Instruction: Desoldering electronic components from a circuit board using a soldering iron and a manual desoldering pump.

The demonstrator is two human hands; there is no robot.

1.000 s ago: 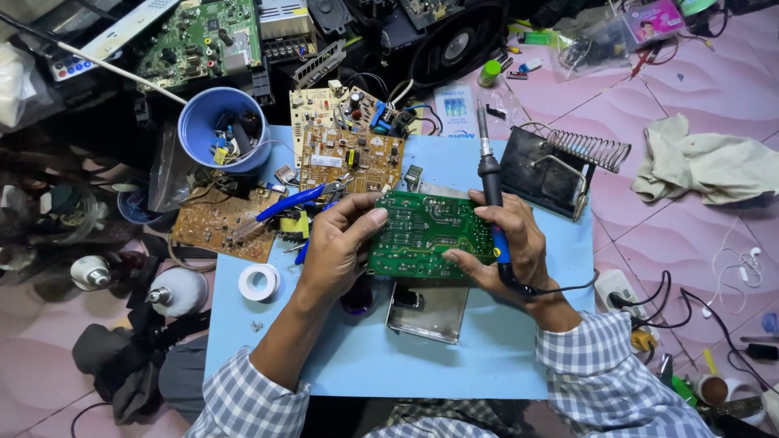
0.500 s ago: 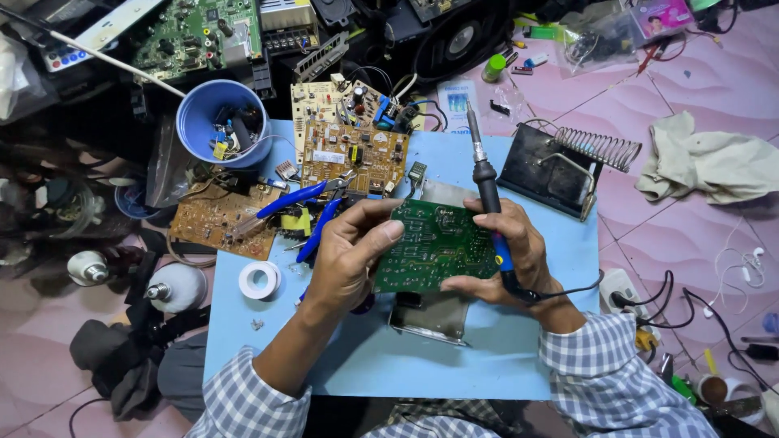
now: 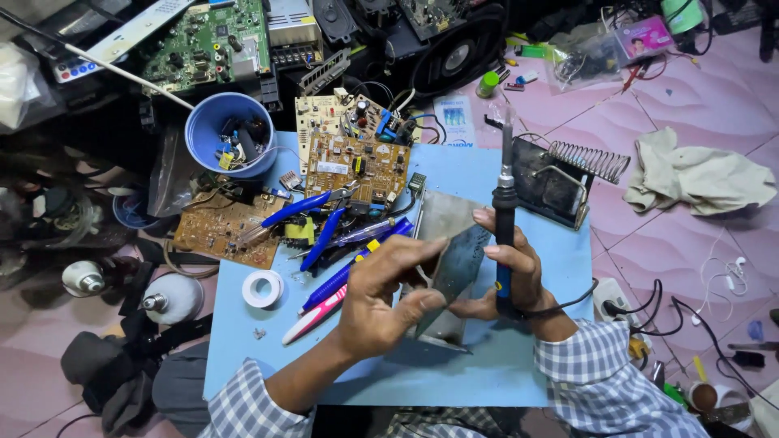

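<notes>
My left hand [image 3: 381, 296] and my right hand [image 3: 513, 272] hold a green circuit board [image 3: 459, 261] between them above a blue work mat [image 3: 519, 373]. The board is tilted steeply, so I see it almost edge-on. My right hand also grips a soldering iron [image 3: 505, 199] with a black and blue handle; it stands upright with its tip pointing away from me. A grey metal plate [image 3: 438, 219] lies on the mat beneath the board, partly hidden by my hands.
Brown circuit boards [image 3: 353, 158] and blue-handled pliers [image 3: 308, 207] lie at the mat's far left. A blue cup [image 3: 231, 134] of parts, a white tape roll [image 3: 263, 288], a soldering stand [image 3: 560, 174] with coil and a crumpled cloth [image 3: 698, 178] surround the mat.
The green board lay flat and face-up between my hands; both hands have now turned it up onto its edge. The soldering iron stays upright in my right hand.
</notes>
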